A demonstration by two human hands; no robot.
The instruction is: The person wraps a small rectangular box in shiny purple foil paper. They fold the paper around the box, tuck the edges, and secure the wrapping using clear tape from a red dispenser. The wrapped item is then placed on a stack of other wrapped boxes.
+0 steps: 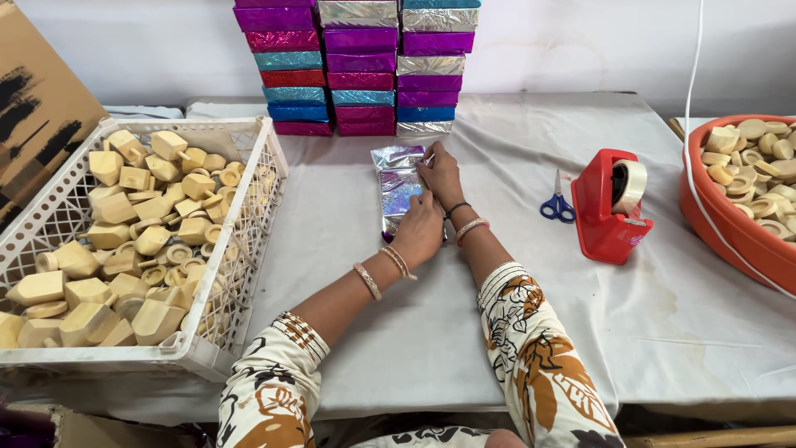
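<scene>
Both hands work on a small box wrapped in shiny foil (398, 189), which lies in the middle of the cloth-covered surface (514, 274). The left hand (418, 232) presses down on the near end of the box, fingers close together. The right hand (441, 172) rests on the far right edge, fingertips pinching the foil. Behind stands a stack of wrapped boxes (358, 66). To the left sits a white crate (249, 207) of wooden pieces (133, 241); to the right lie blue scissors (557, 203), a red tape dispenser (609, 207) and an orange tub (730, 224).
</scene>
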